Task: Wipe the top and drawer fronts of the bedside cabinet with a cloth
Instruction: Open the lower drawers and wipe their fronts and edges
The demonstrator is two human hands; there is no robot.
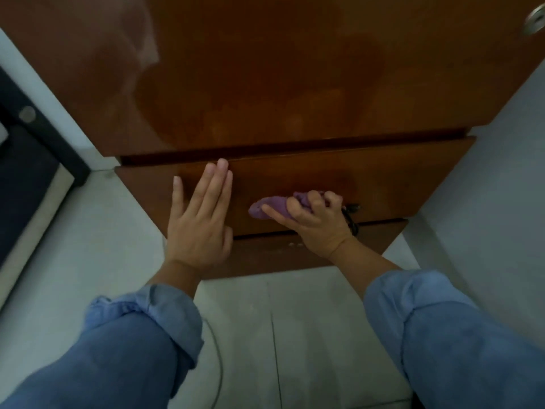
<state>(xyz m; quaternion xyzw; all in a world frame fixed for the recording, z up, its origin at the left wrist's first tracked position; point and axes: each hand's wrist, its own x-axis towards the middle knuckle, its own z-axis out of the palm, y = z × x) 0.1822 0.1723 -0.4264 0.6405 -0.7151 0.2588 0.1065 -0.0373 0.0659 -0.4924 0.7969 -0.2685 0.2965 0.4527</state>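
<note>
The brown wooden bedside cabinet fills the upper view, its glossy top (265, 69) bare. Below it, the upper drawer front (383, 178) stands slightly out from the body. My right hand (312, 222) presses a bunched purple cloth (274, 206) against this drawer front, near its middle. A small dark handle (352, 208) shows just right of that hand. My left hand (200, 219) lies flat with fingers spread on the left part of the same drawer front. The lower drawer front (377, 234) is partly hidden behind both hands.
A round metal object (535, 20) sits at the far right corner of the cabinet top. A dark bed frame with a pale mattress edge (35, 184) runs along the left. White walls flank the cabinet, and pale floor tiles (309, 335) lie below with a thin cable.
</note>
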